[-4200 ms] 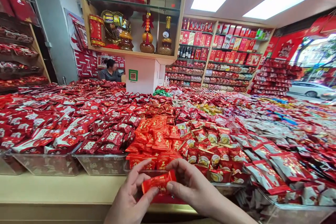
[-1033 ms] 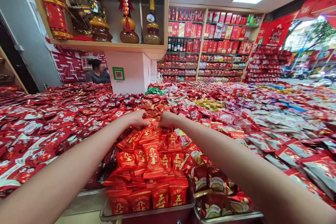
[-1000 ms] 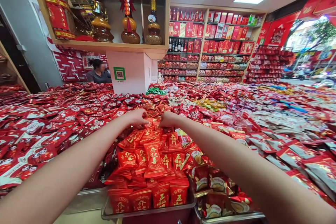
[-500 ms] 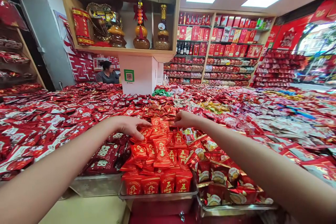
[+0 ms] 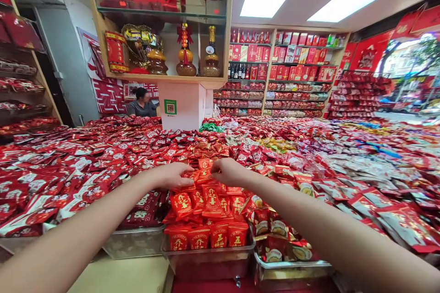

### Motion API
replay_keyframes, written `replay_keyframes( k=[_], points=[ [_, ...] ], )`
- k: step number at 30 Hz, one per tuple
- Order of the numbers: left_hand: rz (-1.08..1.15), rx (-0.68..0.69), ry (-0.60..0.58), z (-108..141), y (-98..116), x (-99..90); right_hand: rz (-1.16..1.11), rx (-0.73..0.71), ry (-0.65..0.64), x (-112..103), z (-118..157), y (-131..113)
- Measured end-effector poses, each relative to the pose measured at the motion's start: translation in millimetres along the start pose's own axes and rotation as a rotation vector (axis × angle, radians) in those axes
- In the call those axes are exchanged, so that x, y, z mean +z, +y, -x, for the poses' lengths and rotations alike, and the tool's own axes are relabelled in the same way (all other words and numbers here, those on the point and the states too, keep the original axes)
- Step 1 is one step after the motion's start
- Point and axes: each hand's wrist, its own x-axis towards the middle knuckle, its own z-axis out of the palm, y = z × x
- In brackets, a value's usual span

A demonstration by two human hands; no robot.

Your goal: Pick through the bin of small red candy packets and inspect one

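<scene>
While the left hand [image 5: 173, 176] stays unclenched, the right hand [image 5: 229, 172], grip unclear, has moved closer over packets [image 5: 211, 199].

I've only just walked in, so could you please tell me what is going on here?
A person is reaching with both hands into a pile of small red packets heaped in a clear bin. The left hand has its thumb and fingers spread at the pile's left side; the right hand is curled at the other side. Whether either grips a packet is unclear. Maroon packets lie to the left, and another person is visible beyond the goods.
</scene>
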Motion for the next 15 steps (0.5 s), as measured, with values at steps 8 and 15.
replay_keyframes(
  k=[8, 15],
  points=[
    [0.024, -0.058, 0.296, 74, 14, 28.0, -0.135, -0.161, 0.140, -10, 116, -11],
    [0.131, -0.060, 0.235, 88, 17, 40.0, -0.343, -0.006, -0.008, -4, 203, -18]
  ],
)
